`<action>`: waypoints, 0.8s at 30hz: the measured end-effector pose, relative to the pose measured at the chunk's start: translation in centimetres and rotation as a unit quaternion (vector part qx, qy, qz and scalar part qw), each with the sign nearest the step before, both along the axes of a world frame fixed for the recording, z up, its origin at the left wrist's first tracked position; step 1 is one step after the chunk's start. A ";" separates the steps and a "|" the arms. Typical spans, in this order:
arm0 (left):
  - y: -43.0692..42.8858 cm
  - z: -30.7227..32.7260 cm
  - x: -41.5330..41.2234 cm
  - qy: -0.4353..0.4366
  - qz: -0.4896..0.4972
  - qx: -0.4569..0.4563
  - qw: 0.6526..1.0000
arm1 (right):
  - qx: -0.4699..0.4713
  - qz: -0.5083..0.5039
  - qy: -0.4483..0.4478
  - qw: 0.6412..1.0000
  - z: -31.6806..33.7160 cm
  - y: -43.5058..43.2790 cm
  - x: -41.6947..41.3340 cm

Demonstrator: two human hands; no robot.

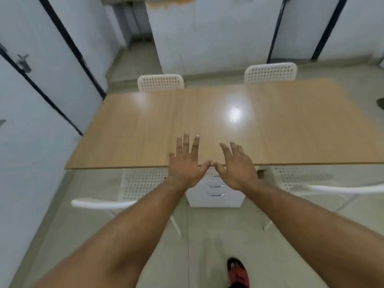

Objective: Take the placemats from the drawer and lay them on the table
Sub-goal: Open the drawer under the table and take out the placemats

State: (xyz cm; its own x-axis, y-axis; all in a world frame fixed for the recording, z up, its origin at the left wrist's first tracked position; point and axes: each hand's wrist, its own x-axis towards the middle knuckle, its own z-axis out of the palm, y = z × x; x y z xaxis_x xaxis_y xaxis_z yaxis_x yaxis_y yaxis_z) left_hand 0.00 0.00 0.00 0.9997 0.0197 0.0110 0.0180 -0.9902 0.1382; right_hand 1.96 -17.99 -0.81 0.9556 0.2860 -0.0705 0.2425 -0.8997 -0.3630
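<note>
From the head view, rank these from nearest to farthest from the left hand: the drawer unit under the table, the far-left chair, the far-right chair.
Measured from the left hand, held open at the table's near edge:
1. Drawer unit, just below and to the right, under the table.
2. Far-left chair, across the table, slightly left.
3. Far-right chair, across the table, well to the right.

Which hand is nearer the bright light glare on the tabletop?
Right. The right hand reaches just below the glare; the left hand is below it and farther to the left.

Light wooden table (145, 125), glossy top, lamp glare, pale tiled floor (83, 225) beneath
</note>
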 end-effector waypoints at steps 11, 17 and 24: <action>-0.8 -11.5 5.8 0.188 0.013 0.058 0.980 | -0.045 0.094 0.209 0.972 -13.9 -0.4 5.5; -0.3 -15.6 5.4 0.226 0.019 0.057 0.972 | -0.060 0.074 0.238 0.967 -18.7 0.7 6.8; 0.5 -18.8 4.3 0.151 0.012 0.023 0.988 | -0.086 0.018 0.208 0.974 -21.8 2.5 6.2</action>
